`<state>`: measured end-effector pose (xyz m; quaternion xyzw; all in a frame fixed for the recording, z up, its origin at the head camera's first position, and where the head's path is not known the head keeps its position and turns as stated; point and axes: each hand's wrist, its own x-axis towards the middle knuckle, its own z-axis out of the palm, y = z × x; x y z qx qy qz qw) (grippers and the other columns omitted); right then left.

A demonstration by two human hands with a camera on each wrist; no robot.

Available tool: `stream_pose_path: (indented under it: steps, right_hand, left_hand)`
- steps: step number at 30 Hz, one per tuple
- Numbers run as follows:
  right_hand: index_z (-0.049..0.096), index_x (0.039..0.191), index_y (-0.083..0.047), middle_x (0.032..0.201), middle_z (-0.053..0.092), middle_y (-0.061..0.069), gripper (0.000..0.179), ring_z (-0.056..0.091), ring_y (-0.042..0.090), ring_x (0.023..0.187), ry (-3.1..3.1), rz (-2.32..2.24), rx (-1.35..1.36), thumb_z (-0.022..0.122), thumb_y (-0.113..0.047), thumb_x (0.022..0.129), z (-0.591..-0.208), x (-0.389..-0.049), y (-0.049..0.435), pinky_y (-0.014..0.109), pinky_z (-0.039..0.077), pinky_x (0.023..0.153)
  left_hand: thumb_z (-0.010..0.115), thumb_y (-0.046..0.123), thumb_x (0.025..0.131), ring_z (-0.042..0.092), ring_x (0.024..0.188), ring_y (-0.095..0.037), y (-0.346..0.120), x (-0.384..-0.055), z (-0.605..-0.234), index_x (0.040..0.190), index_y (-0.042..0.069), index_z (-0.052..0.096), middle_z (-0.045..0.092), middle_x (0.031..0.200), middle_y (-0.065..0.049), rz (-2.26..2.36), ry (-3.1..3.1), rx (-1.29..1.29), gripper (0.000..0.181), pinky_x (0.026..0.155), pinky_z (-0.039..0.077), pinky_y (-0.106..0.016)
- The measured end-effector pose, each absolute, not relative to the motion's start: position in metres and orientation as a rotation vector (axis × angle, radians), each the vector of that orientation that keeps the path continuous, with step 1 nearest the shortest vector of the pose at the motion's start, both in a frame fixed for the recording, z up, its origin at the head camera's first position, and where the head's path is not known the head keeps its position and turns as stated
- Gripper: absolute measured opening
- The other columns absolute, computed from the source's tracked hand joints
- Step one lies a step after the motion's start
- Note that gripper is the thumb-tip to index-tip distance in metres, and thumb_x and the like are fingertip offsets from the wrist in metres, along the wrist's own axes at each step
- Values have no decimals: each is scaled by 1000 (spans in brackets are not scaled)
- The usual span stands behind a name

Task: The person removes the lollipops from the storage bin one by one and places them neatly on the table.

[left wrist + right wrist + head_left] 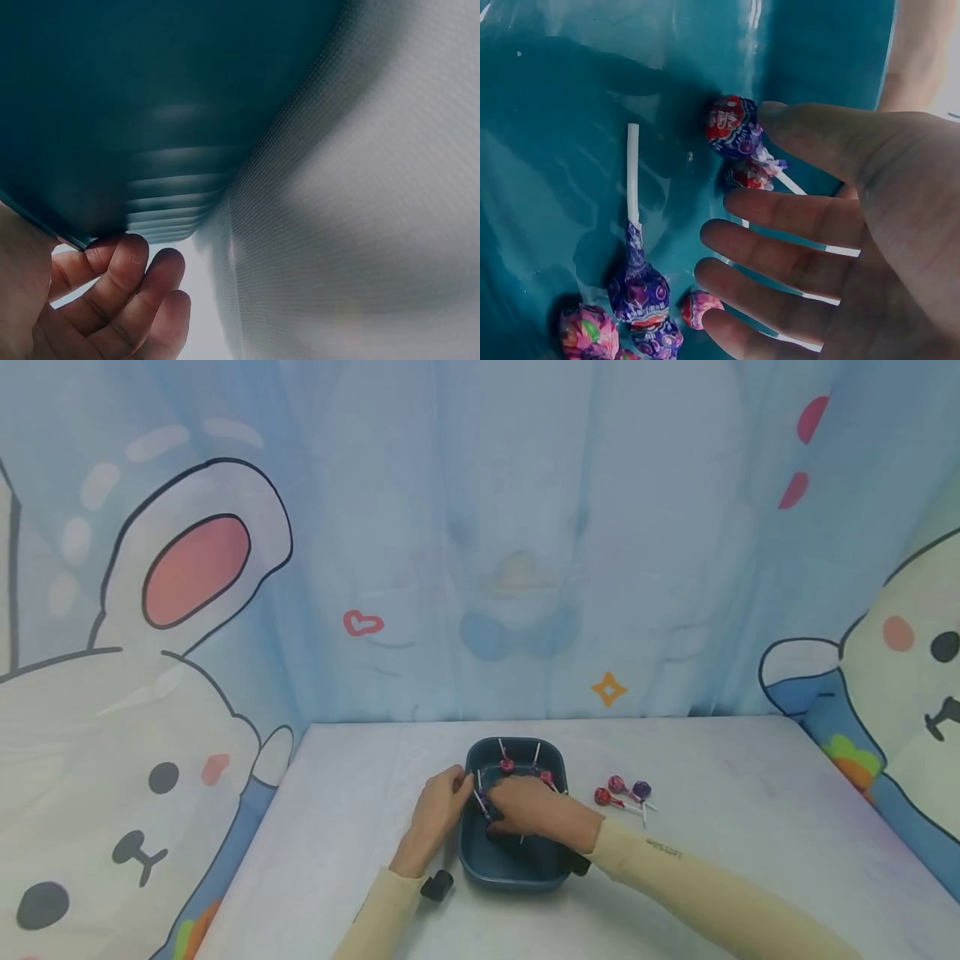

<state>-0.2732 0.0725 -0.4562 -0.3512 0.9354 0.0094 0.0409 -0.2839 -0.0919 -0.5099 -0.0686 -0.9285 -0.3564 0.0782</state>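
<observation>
At the bottom of the head view, two cream sleeves point(675, 868) reach up the frame. Left of lower centre, the left hand point(437, 814) grips the left rim of a blue tray point(513, 870); the left-wrist view shows its fingers curled against the outer wall. The tray's long axis runs up the frame. Across its middle, the right hand point(536, 807) reaches in from the right. In the right-wrist view its fingers are spread and nearly straight, the thumb tip touching a red-and-purple lollipop point(733, 127), which slants, head upper left, stick toward lower right. At lower left there, a purple lollipop point(637, 292) points its stick straight up. Farther up the tray, a pink lollipop point(507, 766) aims its stick at the top edge. Right of the tray, three lollipops point(602, 796) lie on the table point(360, 802). Beyond hangs a blue curtain point(517, 485).
</observation>
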Motion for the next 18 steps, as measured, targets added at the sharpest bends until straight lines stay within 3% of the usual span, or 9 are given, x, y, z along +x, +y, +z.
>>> stream_pose_path:
  steps: [18]
  right_hand:
    - [65, 81, -14, 67, 57, -3, 22, 47, 9, 57, 2812, 65, -1115, 70, -35, 79, -457, -271, 65, 29, 47, 57]
  left_hand:
    - [48, 34, 93, 43, 53, -8, -93, -285, -511, 73, 18, 50, 48, 62, 5, -1079, -2777, -211, 26, 47, 35, -22]
